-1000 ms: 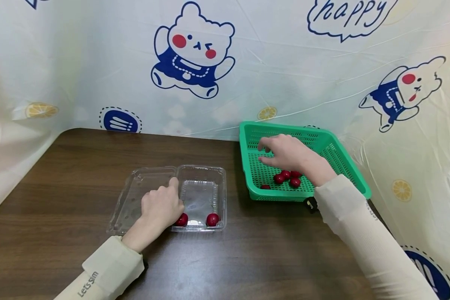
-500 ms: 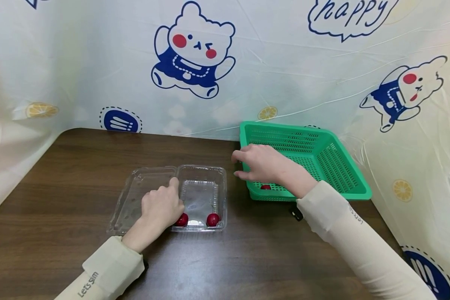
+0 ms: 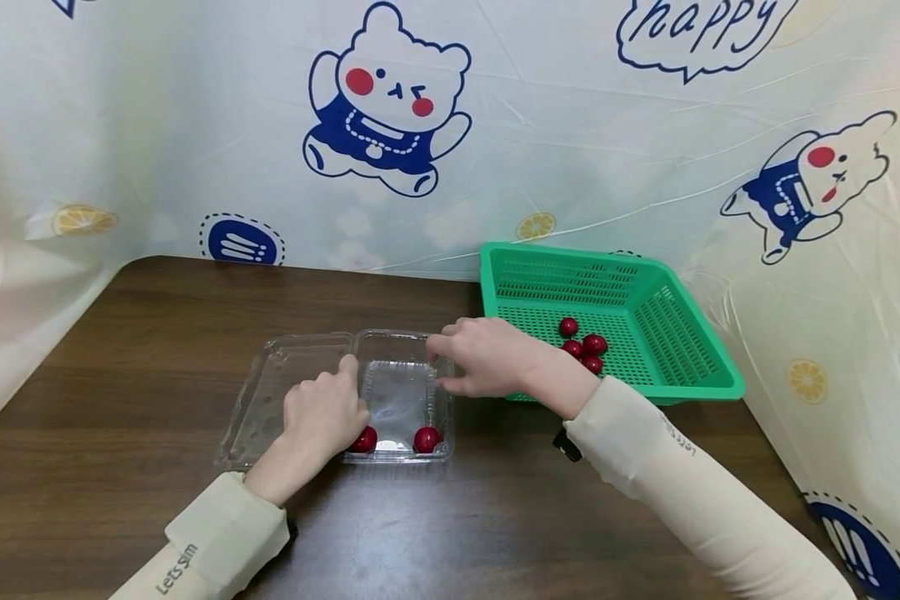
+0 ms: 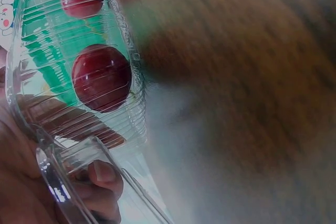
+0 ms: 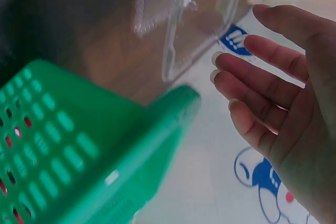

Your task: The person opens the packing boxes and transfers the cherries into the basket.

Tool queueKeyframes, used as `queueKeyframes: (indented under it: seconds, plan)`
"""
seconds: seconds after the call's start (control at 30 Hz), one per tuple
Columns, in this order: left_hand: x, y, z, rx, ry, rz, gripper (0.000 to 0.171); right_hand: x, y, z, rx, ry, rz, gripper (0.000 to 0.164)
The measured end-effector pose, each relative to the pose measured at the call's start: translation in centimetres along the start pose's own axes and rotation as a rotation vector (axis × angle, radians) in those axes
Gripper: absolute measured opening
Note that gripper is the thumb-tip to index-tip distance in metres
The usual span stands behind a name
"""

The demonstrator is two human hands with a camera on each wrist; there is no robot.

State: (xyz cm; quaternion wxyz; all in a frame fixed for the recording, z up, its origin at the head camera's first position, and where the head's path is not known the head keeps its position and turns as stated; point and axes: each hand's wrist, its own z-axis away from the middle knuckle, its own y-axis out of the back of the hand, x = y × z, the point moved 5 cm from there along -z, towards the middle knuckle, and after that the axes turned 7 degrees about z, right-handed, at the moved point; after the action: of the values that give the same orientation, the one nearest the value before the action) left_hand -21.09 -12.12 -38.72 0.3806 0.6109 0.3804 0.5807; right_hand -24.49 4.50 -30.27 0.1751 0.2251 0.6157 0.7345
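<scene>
A clear plastic clamshell box (image 3: 401, 396) lies opened out on the table, its lid (image 3: 273, 379) to the left. My left hand (image 3: 322, 408) grips it at the hinge, index finger stretched along the fold. In the left wrist view, fingertips (image 4: 105, 174) curl round the plastic wall. Two shiny, dark red, cherry-like fruits sit at the box's near side: a left fruit (image 3: 363, 439) beside my left hand and a right fruit (image 3: 426, 439) in the corner. My right hand (image 3: 487, 358) hovers at the box's right rim, fingers apart and loosely bent, holding nothing.
A green perforated plastic basket (image 3: 675, 283) stands at the back right, with several red fruits (image 3: 594, 345) inside. My right forearm crosses its near left corner. Behind the brown wooden table (image 3: 450, 542) hangs a printed curtain (image 3: 232, 108).
My right hand has moved left and toward me, from over the basket to the box's right rim. More fruits in the basket now show. My left hand has stayed on the box.
</scene>
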Motion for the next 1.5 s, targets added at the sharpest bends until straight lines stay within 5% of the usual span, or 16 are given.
queueKeyframes:
  seconds: [0.53, 1.5]
  plan:
    - [-0.2, -0.2, 0.0, -0.011, 0.008, 0.0, 0.025, -3.4, -3.2, -1.4, -0.146, 0.072, 0.131, 0.035]
    - [-0.1, -0.1, 0.1, 0.004, -0.005, -0.006, 0.022, -5.8, -6.2, -2.8, -0.151, 0.15, 0.153, 0.016]
